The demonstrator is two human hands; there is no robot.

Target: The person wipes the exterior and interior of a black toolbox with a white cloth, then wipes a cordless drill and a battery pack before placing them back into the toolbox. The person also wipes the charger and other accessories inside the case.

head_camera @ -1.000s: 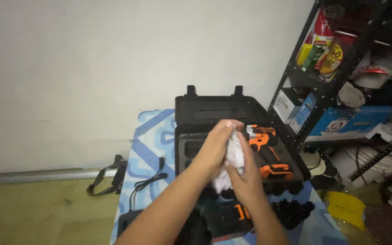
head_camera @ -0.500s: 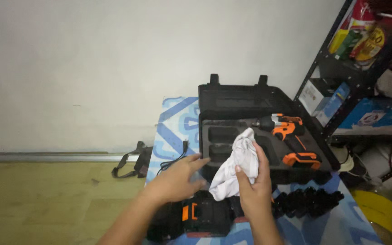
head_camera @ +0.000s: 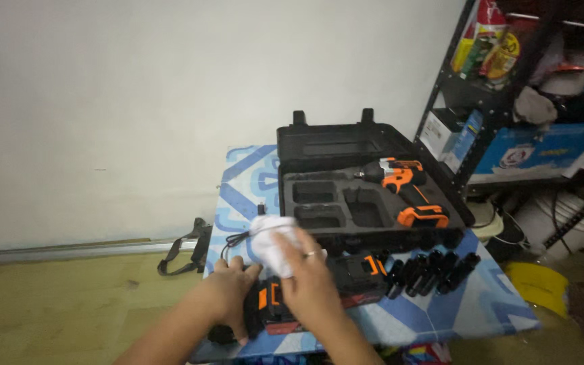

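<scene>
On the blue patterned table (head_camera: 495, 297), at 6 o'clock of the open black tool case (head_camera: 366, 176), the left hand (head_camera: 228, 297) grips a black-and-orange battery pack (head_camera: 272, 307). Right hand (head_camera: 312, 284) presses a bunched white cloth (head_camera: 272, 240) onto it. Orange drill (head_camera: 407, 189) lies in the case; black sockets (head_camera: 430, 270) at 3 o'clock.

Single head-worn view, angled down and forward from above the black tool case (head_camera: 373, 182). Case sits mid-frame at moderate range; forearms enter from bottom edge below it. Wall behind case, shelf rack (head_camera: 508, 101) right of it.
</scene>
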